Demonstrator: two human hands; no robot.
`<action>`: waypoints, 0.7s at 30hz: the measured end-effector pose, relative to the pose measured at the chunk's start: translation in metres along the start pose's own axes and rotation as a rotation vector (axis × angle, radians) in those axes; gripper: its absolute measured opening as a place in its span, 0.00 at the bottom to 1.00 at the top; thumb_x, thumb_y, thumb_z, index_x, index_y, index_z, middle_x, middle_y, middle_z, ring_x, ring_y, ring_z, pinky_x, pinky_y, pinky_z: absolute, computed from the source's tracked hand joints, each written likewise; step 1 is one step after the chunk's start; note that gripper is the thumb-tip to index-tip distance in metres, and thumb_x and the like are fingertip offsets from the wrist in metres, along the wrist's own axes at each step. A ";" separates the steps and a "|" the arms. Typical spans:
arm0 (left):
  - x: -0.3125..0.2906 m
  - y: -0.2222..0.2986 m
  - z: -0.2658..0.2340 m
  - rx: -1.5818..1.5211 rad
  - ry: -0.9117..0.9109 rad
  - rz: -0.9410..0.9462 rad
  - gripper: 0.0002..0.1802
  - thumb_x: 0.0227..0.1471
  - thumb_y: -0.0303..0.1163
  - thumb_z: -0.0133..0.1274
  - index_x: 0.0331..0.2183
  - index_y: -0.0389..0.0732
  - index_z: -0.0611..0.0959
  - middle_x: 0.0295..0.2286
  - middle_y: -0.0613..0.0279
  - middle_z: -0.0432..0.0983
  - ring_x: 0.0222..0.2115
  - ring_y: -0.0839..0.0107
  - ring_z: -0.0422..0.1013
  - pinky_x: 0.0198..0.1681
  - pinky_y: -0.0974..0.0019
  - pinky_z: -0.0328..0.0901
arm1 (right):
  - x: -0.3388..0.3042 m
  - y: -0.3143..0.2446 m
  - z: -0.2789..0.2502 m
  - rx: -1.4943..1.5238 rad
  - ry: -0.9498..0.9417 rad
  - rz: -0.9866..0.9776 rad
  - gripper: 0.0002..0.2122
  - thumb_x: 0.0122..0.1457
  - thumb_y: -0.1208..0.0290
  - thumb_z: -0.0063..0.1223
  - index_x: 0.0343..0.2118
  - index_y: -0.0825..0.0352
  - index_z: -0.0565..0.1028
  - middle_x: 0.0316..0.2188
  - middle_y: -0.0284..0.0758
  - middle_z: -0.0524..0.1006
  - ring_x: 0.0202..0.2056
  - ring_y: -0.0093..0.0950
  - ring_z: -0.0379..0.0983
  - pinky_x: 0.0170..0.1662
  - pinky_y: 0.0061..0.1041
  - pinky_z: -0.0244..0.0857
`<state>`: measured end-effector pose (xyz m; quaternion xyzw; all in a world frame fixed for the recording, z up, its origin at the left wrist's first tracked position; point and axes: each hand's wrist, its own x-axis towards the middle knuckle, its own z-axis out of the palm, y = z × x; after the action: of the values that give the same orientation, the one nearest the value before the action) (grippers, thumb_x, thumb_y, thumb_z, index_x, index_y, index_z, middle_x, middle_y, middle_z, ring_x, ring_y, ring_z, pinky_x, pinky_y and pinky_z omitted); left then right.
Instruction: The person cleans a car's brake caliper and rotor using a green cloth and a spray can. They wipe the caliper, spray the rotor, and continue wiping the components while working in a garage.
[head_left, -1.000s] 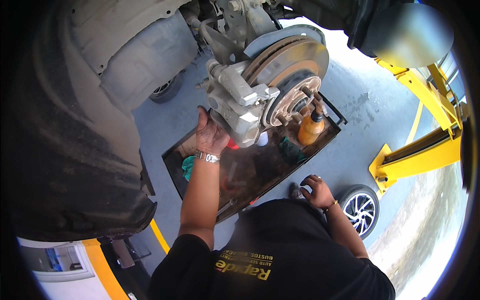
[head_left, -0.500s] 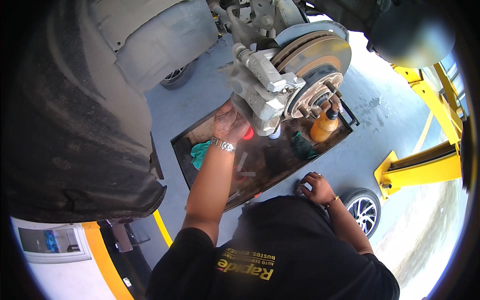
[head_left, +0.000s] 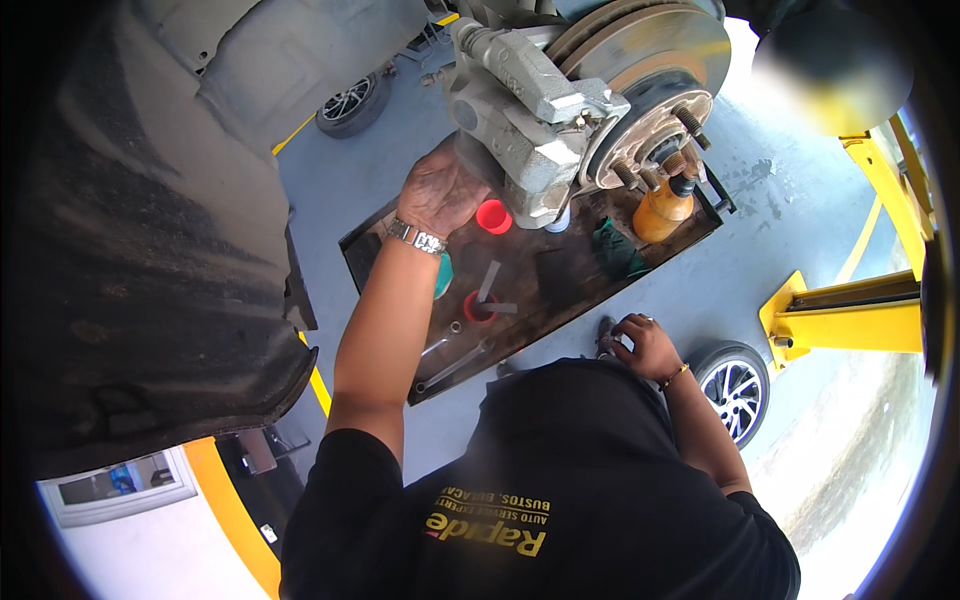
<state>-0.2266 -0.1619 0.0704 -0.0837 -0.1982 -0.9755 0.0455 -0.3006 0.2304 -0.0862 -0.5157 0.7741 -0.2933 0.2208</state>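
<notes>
My left hand, palm up and with a metal watch at the wrist, reaches in against the lower left side of the silver brake caliper. Its fingertips are hidden behind the caliper, so their grip does not show. The caliper sits over the edge of the brake disc, whose hub bears bare studs. In front of my body, my right hand is held low with curled fingers. Whatever it may hold is too small or hidden to make out.
Below the caliper stands a dark tray with an orange bottle, red cups, cloths and wrenches. Wheels lie on the floor. A yellow lift post stands right; a dark wheel-arch liner hangs left.
The view has shifted, so the caliper and disc look larger and higher and more of the tray's wrenches shows. My left hand stays at the caliper; my right hand keeps its curled pose.
</notes>
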 end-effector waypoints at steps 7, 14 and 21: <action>-0.060 0.000 -0.069 1.194 0.693 -0.026 0.24 0.54 0.44 0.59 0.47 0.37 0.81 0.43 0.55 0.81 0.43 0.58 0.76 0.48 0.57 0.68 | 0.004 -0.004 0.007 0.022 -0.034 -0.016 0.10 0.53 0.68 0.59 0.36 0.68 0.77 0.35 0.42 0.76 0.40 0.44 0.73 0.46 0.40 0.68; -0.269 -0.096 -0.120 2.362 0.632 -0.738 0.19 0.52 0.32 0.55 0.47 0.38 0.79 0.39 0.47 0.80 0.38 0.46 0.76 0.44 0.50 0.71 | -0.016 -0.001 0.001 0.102 0.024 0.139 0.10 0.54 0.69 0.59 0.38 0.67 0.78 0.36 0.41 0.77 0.41 0.44 0.74 0.46 0.40 0.68; -0.226 -0.078 -0.067 1.995 0.987 -0.258 0.30 0.54 0.27 0.54 0.58 0.39 0.68 0.45 0.44 0.76 0.44 0.45 0.74 0.44 0.51 0.70 | 0.006 -0.012 0.001 0.272 0.002 0.120 0.10 0.56 0.71 0.58 0.40 0.69 0.77 0.37 0.41 0.77 0.42 0.39 0.75 0.47 0.33 0.68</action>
<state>-0.0238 -0.1039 -0.0607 0.4076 -0.8588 -0.3036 0.0644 -0.2943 0.2209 -0.0786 -0.4334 0.7570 -0.3821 0.3052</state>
